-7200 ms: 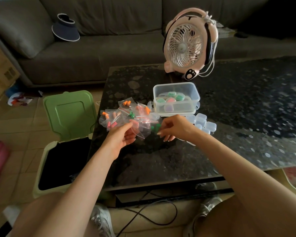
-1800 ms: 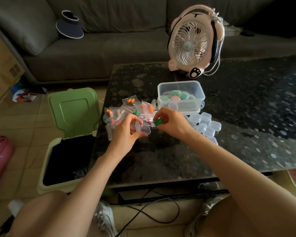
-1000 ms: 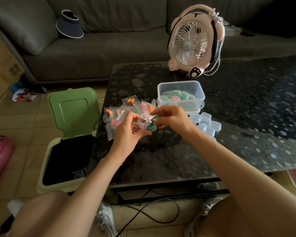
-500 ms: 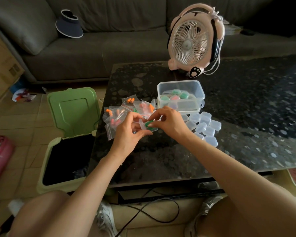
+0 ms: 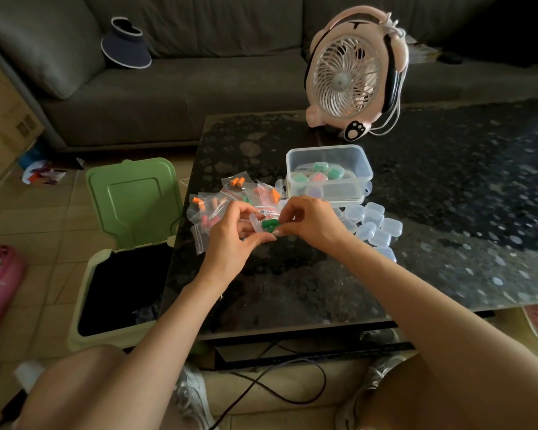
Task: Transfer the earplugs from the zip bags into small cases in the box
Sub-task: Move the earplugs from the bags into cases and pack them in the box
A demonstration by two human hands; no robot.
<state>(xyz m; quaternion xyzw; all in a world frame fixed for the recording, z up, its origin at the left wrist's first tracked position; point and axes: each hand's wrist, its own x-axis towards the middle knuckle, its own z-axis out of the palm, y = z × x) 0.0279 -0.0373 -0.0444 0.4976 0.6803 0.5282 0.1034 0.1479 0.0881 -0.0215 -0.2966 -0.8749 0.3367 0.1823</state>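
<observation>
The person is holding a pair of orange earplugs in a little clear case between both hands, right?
Not orange: the head view shows the earplugs in the clear case between the left hand and right hand are green.

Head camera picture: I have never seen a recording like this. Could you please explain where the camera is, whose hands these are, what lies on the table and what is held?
There is no machine here. A person wears one camera on the head, so the picture looks down at their own two bare hands. The left hand holds a small clear case. The right hand pinches green earplugs at its opening. On the dark table lie zip bags with orange and pink earplugs, a clear box holding cases that show green and pink, and empty cases beside it. A pink fan stands behind the box. An open bin stands on the floor to the left.
</observation>
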